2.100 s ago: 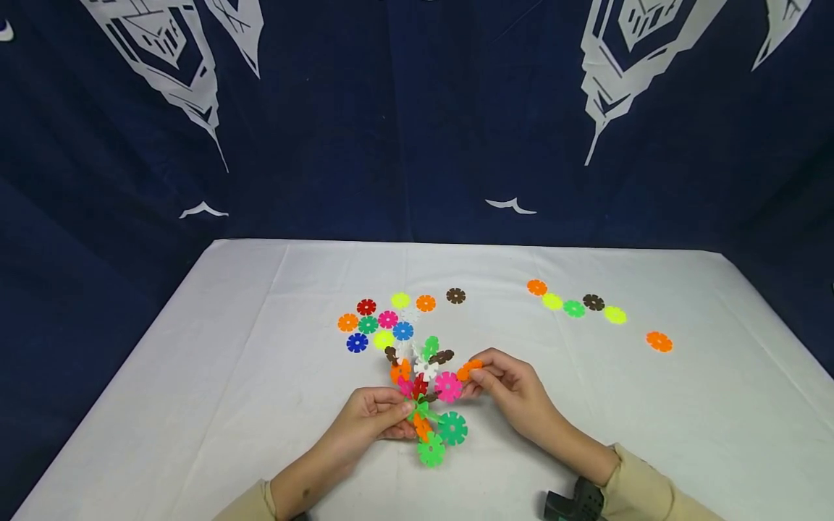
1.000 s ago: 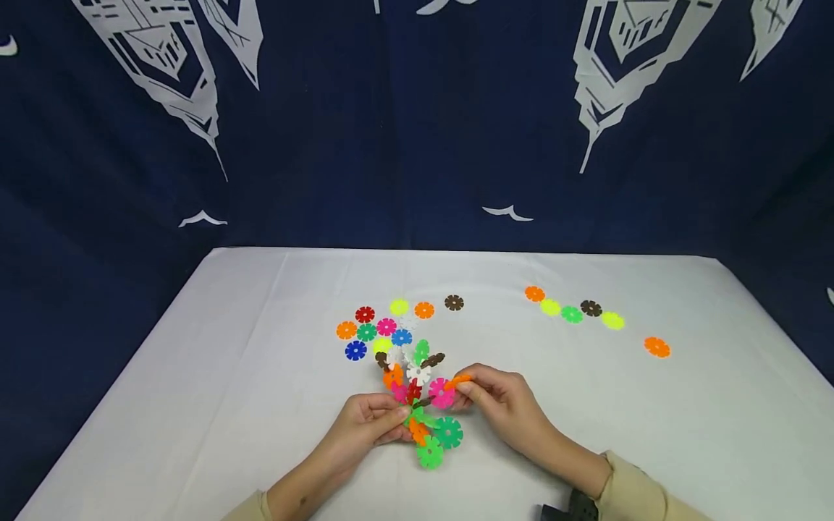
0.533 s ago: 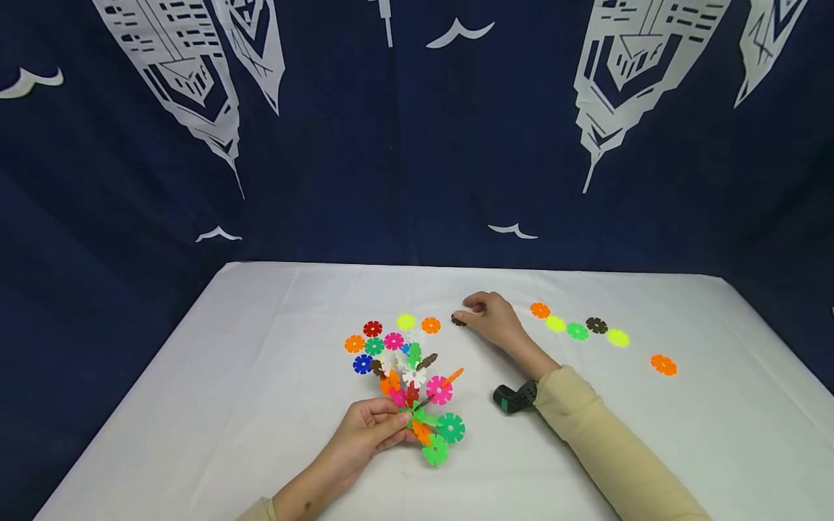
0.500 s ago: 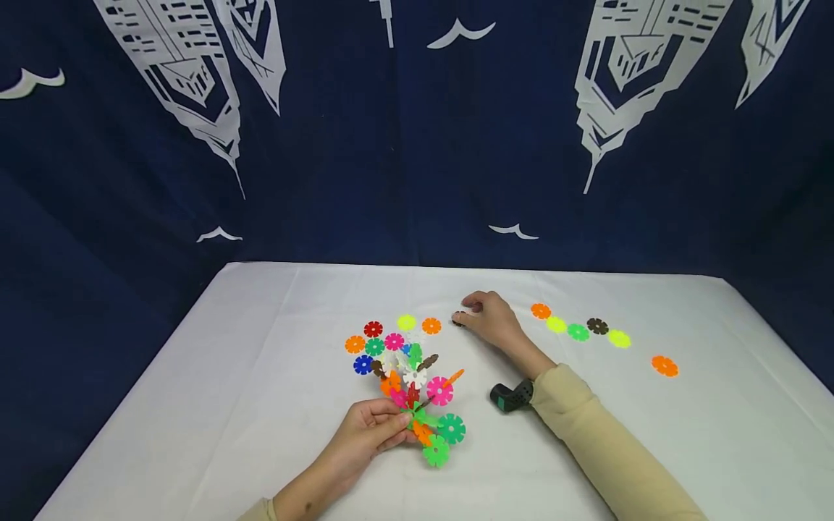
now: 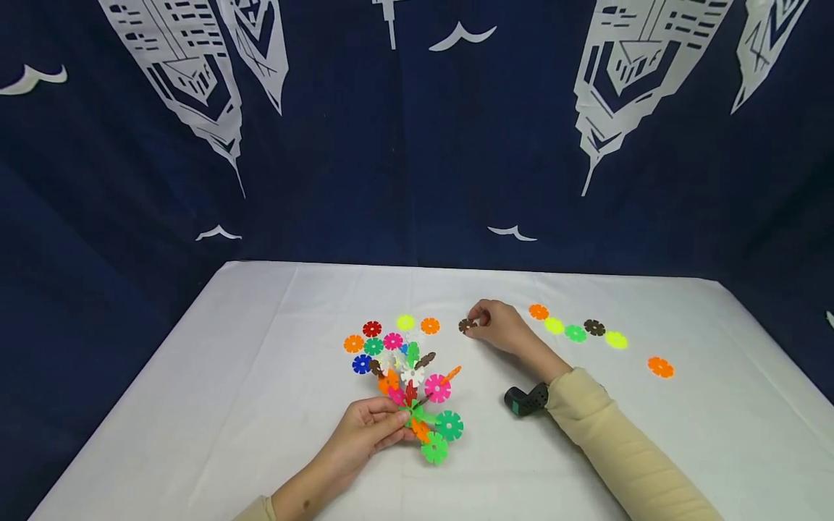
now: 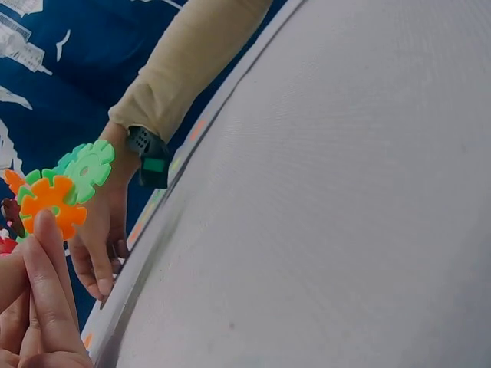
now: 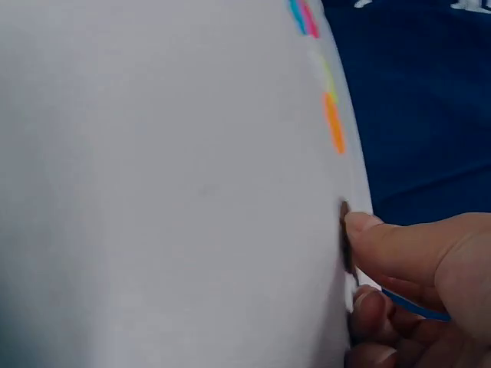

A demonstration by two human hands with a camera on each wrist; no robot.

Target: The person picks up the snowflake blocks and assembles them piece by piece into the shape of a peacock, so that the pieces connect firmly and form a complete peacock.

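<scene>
My left hand [image 5: 374,427] pinches a cluster of slotted interlocking discs [image 5: 437,388], with pink, orange, white, red, brown and green pieces pushed into one another at angles. In the left wrist view, an orange disc [image 6: 54,207] of that cluster sits at the fingertips of the left hand [image 6: 42,299]. Farther back, my right hand [image 5: 504,327] pinches a loose brown disc [image 5: 466,325] at the tabletop. Seen from the right wrist, the thumb lies against this brown disc [image 7: 345,238], which shows nearly edge-on; the other fingers partly hide its lower end.
Loose discs in several colours, among them a red one [image 5: 372,329], lie flat behind the cluster. To the right is a row with a green disc [image 5: 575,333], and a separate orange disc [image 5: 661,367]. White cloth [image 5: 260,391] covers the table; a dark patterned curtain [image 5: 339,159] hangs behind.
An orange disc that my right hand held now stands on the cluster's pink disc. That hand has let go, reached back to the brown disc and drawn it slightly toward me.
</scene>
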